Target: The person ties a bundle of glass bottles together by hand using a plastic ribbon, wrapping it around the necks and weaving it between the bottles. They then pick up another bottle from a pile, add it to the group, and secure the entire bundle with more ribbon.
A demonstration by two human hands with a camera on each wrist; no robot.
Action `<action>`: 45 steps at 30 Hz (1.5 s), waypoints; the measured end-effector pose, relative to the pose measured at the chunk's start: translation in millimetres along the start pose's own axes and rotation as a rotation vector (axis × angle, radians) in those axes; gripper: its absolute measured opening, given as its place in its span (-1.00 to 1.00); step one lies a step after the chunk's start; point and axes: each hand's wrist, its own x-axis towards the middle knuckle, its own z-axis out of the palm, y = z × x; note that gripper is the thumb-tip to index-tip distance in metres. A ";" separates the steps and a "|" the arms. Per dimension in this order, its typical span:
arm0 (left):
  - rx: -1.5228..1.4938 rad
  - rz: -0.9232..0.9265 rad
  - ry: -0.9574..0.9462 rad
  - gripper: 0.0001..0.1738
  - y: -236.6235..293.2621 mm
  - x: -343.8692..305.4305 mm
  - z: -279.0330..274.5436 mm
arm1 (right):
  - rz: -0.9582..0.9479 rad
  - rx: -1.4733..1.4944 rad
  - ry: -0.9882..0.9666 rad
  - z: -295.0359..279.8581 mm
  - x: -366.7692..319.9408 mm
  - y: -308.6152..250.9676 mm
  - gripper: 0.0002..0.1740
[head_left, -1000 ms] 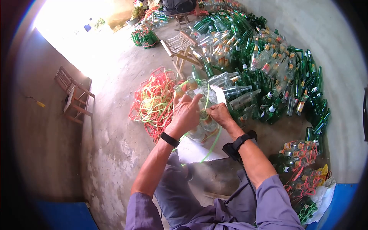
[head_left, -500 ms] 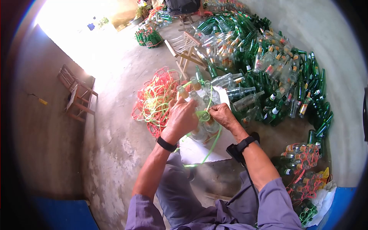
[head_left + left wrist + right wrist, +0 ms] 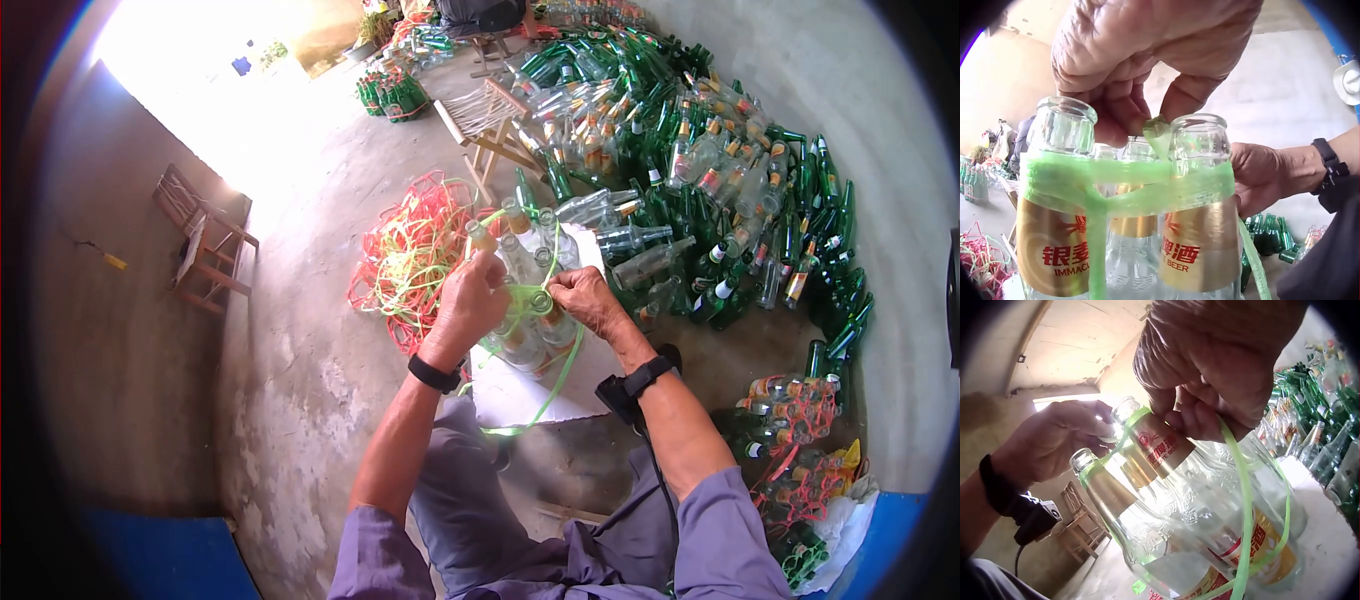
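Observation:
A cluster of clear glass bottles (image 3: 519, 262) with gold neck labels stands upright on a white board (image 3: 590, 387). Green plastic strap (image 3: 1129, 181) runs around the bottle necks, and a loose length hangs down the near side. My left hand (image 3: 473, 303) is at the left of the necks, its fingers and thumb pinching a folded strap end in the left wrist view. On the other side, my right hand (image 3: 592, 298) grips the strap close by a bottle neck (image 3: 1163, 444); a strand drops from its curled fingers in the right wrist view.
A tangle of red and green strap (image 3: 412, 262) lies left of the bottles. Loose green and clear bottles (image 3: 690, 180) are heaped on the right, and strapped bundles (image 3: 790, 430) lie nearer. Ahead stands a folding stool (image 3: 490, 120); a wooden chair (image 3: 205, 245) is by the left wall.
My left hand has drawn back from over the bottle tops to the left, its extended finger now curled. Green strap now stretches between both hands. The right hand stays near the same neck.

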 end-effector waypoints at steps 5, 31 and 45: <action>-0.052 -0.065 -0.047 -0.78 -7.2 1.9 -5.4 | -0.058 0.011 0.058 3.7 -0.3 0.3 -0.69; 0.211 0.000 -0.116 -0.80 -21.5 27.6 7.2 | 0.308 0.547 0.099 7.9 -10.2 2.7 -0.86; 0.264 0.369 0.033 -0.59 36.5 -23.4 33.3 | 0.293 0.678 0.310 25.0 -25.8 2.9 -0.76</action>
